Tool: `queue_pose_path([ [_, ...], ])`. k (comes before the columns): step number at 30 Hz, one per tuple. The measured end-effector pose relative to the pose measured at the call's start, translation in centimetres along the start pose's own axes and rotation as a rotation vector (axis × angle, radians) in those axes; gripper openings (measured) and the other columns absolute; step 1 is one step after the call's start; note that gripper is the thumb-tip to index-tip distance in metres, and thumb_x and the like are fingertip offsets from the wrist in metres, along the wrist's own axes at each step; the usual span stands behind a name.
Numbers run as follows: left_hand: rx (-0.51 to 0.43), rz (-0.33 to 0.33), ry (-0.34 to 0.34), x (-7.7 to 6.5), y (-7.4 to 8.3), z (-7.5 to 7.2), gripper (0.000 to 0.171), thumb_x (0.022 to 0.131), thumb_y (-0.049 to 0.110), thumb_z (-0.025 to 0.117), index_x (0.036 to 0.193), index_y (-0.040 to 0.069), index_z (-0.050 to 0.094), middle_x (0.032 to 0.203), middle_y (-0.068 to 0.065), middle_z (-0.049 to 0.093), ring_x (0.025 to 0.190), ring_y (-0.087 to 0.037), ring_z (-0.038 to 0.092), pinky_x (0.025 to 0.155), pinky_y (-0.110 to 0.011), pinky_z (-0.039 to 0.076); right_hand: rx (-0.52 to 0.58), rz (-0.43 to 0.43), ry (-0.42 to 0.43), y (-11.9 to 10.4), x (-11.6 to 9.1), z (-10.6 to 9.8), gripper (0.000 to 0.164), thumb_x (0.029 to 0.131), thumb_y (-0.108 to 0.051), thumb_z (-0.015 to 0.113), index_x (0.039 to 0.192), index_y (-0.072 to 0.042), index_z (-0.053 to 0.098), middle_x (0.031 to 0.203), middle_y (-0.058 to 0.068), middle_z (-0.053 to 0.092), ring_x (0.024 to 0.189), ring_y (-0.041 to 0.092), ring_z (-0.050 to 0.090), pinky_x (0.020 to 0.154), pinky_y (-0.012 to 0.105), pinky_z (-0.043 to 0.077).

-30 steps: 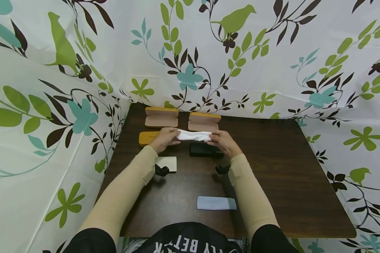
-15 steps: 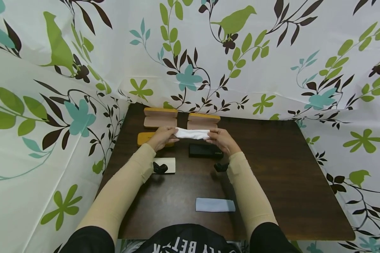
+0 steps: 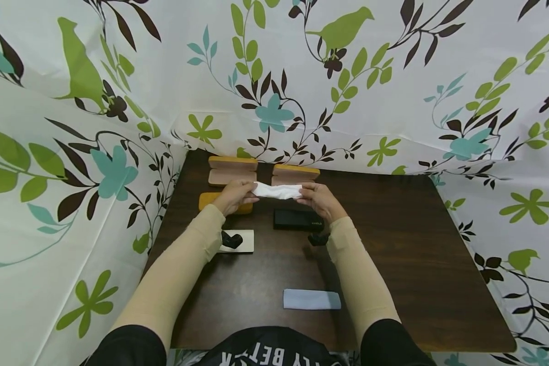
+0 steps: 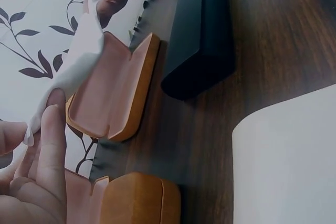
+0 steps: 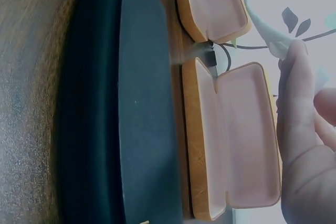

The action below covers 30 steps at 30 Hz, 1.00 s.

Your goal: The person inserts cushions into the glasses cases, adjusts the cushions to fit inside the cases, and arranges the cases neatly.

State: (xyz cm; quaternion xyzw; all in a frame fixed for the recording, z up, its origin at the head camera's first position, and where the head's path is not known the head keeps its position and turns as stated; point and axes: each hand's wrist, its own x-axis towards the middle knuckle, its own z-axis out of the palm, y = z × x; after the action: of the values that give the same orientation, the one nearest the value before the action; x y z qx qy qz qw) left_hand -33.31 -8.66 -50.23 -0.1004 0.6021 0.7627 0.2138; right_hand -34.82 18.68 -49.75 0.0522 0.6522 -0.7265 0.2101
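Note:
A folded white cloth (image 3: 278, 191) is stretched in a narrow strip between both hands, held up over the far part of the table. My left hand (image 3: 233, 197) pinches its left end between thumb and fingers. At the other end, my right hand (image 3: 321, 202) pinches the cloth the same way. Behind the cloth stand two open glasses cases, a left one (image 3: 231, 177) and a right one (image 3: 293, 175), both tan outside with pink lining. A closed black case (image 4: 197, 40) lies below the cloth. Partly hidden by my left hand is a closed tan case (image 3: 206, 199).
A cream pad (image 3: 247, 241) lies by my left wrist, partly covered by the black wrist camera. Near the front edge of the dark wooden table (image 3: 416, 264) rests a folded light-blue cloth (image 3: 311, 299). A patterned curtain (image 3: 164, 101) hangs behind and at the sides.
Both hands have shifted slightly away from the body with the white cloth, uncovering a little more of the black case. Their grip on the cloth stays the same.

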Motion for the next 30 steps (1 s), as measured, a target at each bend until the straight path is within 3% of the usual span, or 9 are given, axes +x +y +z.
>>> queue_pose_path([
  [19, 0.012, -0.008, 0.006, 1.5, 0.8, -0.1, 0.043, 0.099, 0.013, 0.054, 0.138, -0.004, 0.046, 0.119, -0.017, 0.05, 0.087, -0.018, 0.059, 0.077, -0.023, 0.057, 0.028, 0.016, -0.007, -0.5, 1.5, -0.3, 0.041, 0.097, 0.002, 0.052, 0.137, 0.008, 0.046, 0.109, 0.014, 0.054, 0.076, 0.017, 0.069, 0.068, 0.021, 0.057],
  [30, 0.033, -0.009, 0.014, 2.1, 1.3, -0.2, 0.041, 0.1, 0.014, 0.053, 0.137, -0.004, 0.048, 0.117, -0.016, 0.051, 0.083, -0.016, 0.06, 0.077, -0.023, 0.057, 0.029, 0.033, -0.005, -0.4, 2.1, -0.8, 0.042, 0.098, 0.0, 0.052, 0.139, 0.007, 0.045, 0.114, 0.015, 0.053, 0.079, 0.018, 0.068, 0.071, 0.023, 0.058],
])
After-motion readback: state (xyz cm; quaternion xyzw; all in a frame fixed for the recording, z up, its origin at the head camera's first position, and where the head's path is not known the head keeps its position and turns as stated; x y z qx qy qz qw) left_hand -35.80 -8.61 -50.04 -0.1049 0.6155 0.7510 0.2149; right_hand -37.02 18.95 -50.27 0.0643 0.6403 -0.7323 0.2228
